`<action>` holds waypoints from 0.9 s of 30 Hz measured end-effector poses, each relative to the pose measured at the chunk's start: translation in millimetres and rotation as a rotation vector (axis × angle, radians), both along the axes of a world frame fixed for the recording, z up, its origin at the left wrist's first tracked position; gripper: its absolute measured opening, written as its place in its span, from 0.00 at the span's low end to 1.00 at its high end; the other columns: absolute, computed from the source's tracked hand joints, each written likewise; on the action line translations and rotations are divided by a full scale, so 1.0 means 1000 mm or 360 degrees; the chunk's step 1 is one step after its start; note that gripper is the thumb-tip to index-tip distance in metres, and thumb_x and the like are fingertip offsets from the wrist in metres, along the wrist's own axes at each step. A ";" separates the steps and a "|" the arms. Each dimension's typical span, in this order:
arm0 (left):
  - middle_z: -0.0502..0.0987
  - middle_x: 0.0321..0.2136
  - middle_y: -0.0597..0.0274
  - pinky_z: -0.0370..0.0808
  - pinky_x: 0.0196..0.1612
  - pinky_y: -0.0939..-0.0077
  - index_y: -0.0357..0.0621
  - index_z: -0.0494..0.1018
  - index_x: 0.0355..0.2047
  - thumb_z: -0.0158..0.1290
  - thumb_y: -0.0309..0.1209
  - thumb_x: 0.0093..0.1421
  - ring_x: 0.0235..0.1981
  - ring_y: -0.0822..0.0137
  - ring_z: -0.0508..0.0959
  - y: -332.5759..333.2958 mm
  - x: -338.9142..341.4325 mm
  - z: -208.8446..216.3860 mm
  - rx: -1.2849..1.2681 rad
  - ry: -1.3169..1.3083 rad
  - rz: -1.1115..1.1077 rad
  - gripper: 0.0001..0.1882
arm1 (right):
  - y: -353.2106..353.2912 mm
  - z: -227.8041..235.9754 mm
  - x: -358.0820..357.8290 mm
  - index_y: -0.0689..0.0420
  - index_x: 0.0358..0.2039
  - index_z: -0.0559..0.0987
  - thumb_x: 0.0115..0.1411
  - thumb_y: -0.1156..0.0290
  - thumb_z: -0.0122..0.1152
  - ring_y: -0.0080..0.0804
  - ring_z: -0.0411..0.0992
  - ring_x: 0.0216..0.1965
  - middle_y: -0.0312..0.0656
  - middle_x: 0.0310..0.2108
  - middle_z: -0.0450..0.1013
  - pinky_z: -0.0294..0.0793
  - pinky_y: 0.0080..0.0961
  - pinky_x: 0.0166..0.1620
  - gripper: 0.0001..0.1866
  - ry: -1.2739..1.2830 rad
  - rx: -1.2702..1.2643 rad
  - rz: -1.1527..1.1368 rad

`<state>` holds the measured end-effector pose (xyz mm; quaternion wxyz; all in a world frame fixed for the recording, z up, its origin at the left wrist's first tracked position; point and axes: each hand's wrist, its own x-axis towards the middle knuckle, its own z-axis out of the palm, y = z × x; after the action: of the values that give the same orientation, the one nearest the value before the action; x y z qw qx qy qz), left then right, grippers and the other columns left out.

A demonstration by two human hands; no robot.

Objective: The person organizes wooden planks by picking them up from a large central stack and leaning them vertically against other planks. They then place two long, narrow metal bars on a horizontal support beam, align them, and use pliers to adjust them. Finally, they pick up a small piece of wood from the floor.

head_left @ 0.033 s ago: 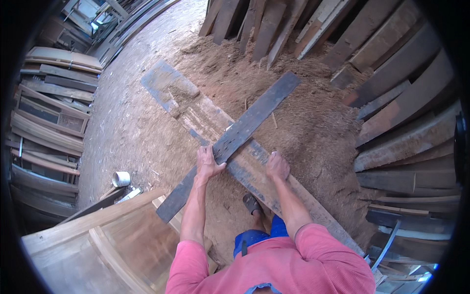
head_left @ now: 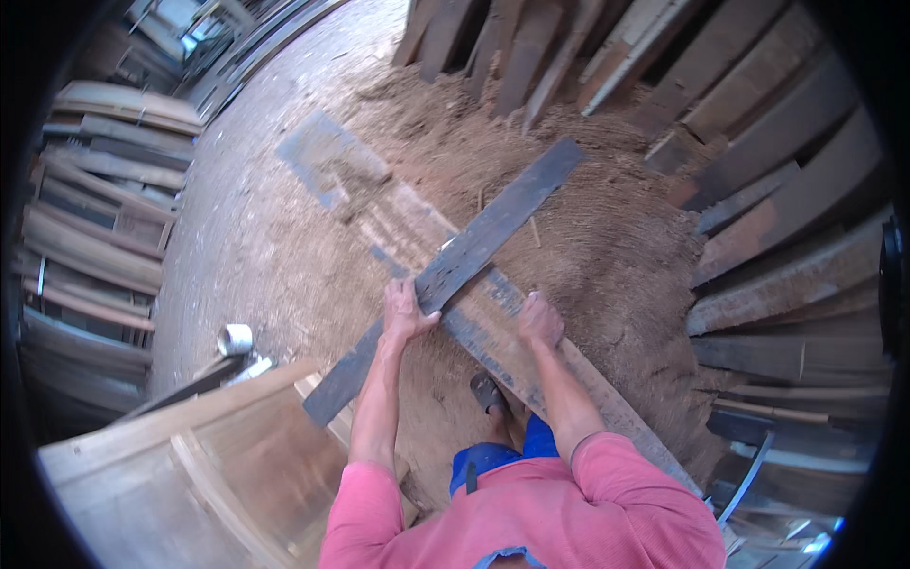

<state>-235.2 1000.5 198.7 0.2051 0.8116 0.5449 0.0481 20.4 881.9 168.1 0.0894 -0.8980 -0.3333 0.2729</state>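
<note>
A narrow dark plank [head_left: 502, 218] lies crosswise over a wider, dust-covered board [head_left: 408, 213], and together they form an X. My left hand [head_left: 406, 311] is closed round the dark plank where it meets the wide board, thumb on the near side. My right hand [head_left: 539, 320] is a fist at the wide board's right edge. What its fingers hold, if anything, is hidden. A small pale spot shows beside the dark plank at the crossing. Sawdust lies in a patch on the wide board's far half.
Wooden planks [head_left: 768, 232] lean in a row along the right and far side. Stacked boards and frames [head_left: 104, 237] line the left. A panelled wooden door [head_left: 142, 465] is at the lower left, near a white cup-like container [head_left: 235, 339]. Sawdust covers the floor [head_left: 607, 247].
The whole view has shifted very slightly and is more blurred at the sides. Both hands keep the same places on the planks.
</note>
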 end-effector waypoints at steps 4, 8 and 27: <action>0.70 0.48 0.43 0.68 0.58 0.55 0.37 0.65 0.56 0.69 0.39 0.38 0.51 0.44 0.69 0.004 0.014 0.000 -0.0075 -0.0159 0.0006 0.44 | -0.006 0.012 0.006 0.55 0.44 0.78 0.70 0.52 0.35 0.57 0.76 0.48 0.55 0.42 0.78 0.73 0.52 0.50 0.25 0.0020 -0.0116 0.0011; 0.64 0.55 0.43 0.63 0.61 0.54 0.37 0.58 0.63 0.71 0.44 0.38 0.57 0.44 0.64 -0.009 0.008 0.006 -0.0004 0.0058 0.0146 0.54 | -0.002 -0.005 -0.005 0.58 0.44 0.78 0.69 0.51 0.35 0.58 0.75 0.47 0.57 0.42 0.78 0.72 0.53 0.50 0.27 -0.0098 -0.0032 0.0020; 0.65 0.54 0.47 0.66 0.60 0.54 0.40 0.59 0.62 0.72 0.42 0.39 0.56 0.46 0.65 -0.014 0.004 0.002 -0.0002 -0.0040 0.0177 0.52 | 0.000 0.008 -0.009 0.57 0.45 0.77 0.69 0.52 0.36 0.58 0.75 0.47 0.58 0.42 0.78 0.71 0.53 0.50 0.25 -0.0078 -0.0035 -0.0076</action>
<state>-231.2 986.9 201.0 0.2094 0.7794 0.5864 0.0692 11.4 881.8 176.2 0.0778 -0.9131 -0.3109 0.2522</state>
